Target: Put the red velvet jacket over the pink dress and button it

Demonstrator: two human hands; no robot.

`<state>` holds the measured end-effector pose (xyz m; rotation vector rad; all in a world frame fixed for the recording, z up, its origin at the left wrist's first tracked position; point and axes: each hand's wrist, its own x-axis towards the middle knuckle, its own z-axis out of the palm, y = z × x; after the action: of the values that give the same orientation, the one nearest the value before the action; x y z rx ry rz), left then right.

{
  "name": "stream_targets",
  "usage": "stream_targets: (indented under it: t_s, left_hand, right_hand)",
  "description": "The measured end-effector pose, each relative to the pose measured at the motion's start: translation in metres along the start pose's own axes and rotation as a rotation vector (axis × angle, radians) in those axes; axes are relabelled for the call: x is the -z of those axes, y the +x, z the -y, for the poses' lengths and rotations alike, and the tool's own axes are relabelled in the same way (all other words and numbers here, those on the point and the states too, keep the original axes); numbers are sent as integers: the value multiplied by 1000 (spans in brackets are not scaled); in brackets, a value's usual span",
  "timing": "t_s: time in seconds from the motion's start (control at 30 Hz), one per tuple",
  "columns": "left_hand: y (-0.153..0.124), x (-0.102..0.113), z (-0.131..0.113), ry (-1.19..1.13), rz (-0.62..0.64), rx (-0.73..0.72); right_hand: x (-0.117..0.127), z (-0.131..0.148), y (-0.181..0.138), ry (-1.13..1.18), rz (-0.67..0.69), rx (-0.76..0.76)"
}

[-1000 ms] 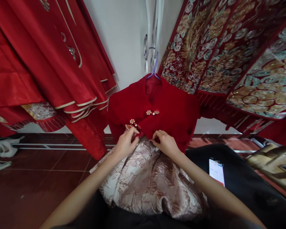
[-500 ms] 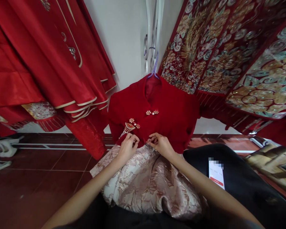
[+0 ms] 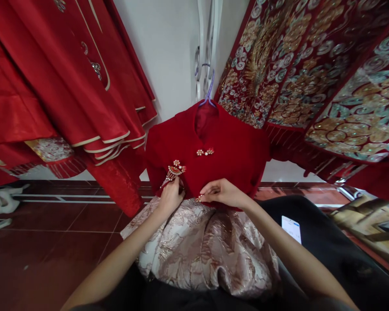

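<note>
A short red jacket (image 3: 230, 142) with a stand collar hangs on a purple hanger (image 3: 209, 88) in front of me. A pearl-and-gold clasp (image 3: 205, 152) sits below its collar, and a fan-shaped brooch with beads (image 3: 175, 169) is on its left side. My left hand (image 3: 171, 196) is closed on the jacket's lower edge, just under the brooch; the fingertips are partly hidden. At the hem, my right hand (image 3: 225, 193) pinches a small jewelled ornament (image 3: 199, 198) between its fingertips. Pink-and-gold brocade fabric (image 3: 194, 242) lies in folds beneath both hands.
Red satin garments (image 3: 68, 73) hang at the left, and embroidered sequinned garments (image 3: 298, 65) at the right. A phone (image 3: 291, 230) rests on a black seat (image 3: 330, 242). White shoes (image 3: 6, 201) stand near a low rail at the far left. Woven material (image 3: 369, 224) is at the right edge.
My left hand has moved slightly up and left, closer to the brooch. My right hand stays at the hem ornament, its wrist turned a little outward. The phone's screen looks different.
</note>
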<state>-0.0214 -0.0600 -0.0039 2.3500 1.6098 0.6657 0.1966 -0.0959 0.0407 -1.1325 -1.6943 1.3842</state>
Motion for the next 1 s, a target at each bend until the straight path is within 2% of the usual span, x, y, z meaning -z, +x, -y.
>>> stream_targets:
  t_s: [0.07,0.17,0.23,0.33,0.5,0.63,0.73,0.87,1.0]
  left_hand:
    - [0,-3,3,-31,-12,1]
    - [1,-9,7,-45,-64,8]
    - [2,-9,9,-25,-86,26]
    - [5,-4,10,-46,-104,35]
    - [10,5,18,-331,-116,60]
    - [16,7,28,-503,-85,75]
    - [20,9,33,-591,-5,79]
    - [21,12,35,-658,63,80]
    - [20,9,35,-677,47,73]
  right_hand:
    - [-7,15,1,60,19,47]
    - [-24,19,13,36,-104,157]
    - [-34,8,25,-35,-233,204]
    - [-42,-15,43,-134,-347,174]
    - [-41,-42,62,-365,-497,131]
    - [-40,-45,66,-363,-464,162]
    - [-42,-43,66,-295,-427,150]
    - [-48,-44,68,-297,-493,157]
    - [-52,-48,69,-380,-508,235]
